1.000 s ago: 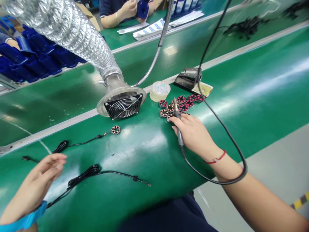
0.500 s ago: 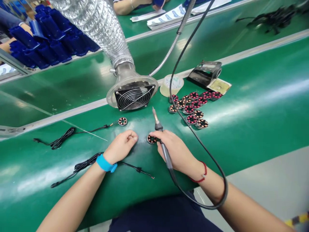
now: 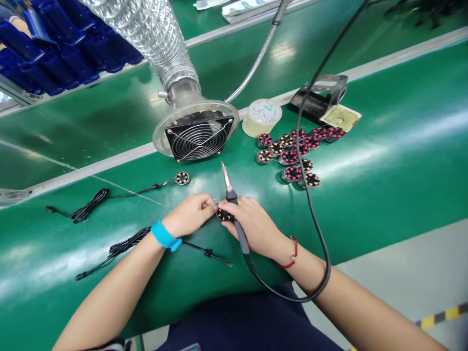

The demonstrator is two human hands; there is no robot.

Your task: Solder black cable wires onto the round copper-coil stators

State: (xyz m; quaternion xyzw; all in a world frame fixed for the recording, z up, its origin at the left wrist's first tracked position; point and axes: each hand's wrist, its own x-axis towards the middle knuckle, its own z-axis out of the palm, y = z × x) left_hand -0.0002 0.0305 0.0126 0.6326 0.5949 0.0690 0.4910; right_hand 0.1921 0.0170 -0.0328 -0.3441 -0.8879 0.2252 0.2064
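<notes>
My right hand [image 3: 254, 226] grips a soldering iron [image 3: 240, 233], its metal tip pointing away from me toward the fan. The thumb and fingers of that hand also rest on a small motor stator [image 3: 224, 214] with copper windings. My left hand [image 3: 195, 213] is closed in a pinch at the stator's left edge; what lies between its fingertips is too small to make out. Under my left wrist runs a bundled black cable [image 3: 127, 242] with bare wire ends to the right. Another stator [image 3: 182, 178], joined to a second black cable [image 3: 89, 204], lies farther left.
A fume extractor fan [image 3: 200, 140] on a silver duct [image 3: 146, 34] hangs ahead. Several stators [image 3: 292, 174], a tape roll [image 3: 262, 118] and a soldering iron stand [image 3: 318, 95] with a yellow sponge [image 3: 341, 117] are right of it. Blue housings [image 3: 58, 44] are stacked back left.
My left hand has moved right to the stator's edge, its fingers now pinched there. My right hand, with the iron and stator, has shifted slightly left. The view has shifted a little.
</notes>
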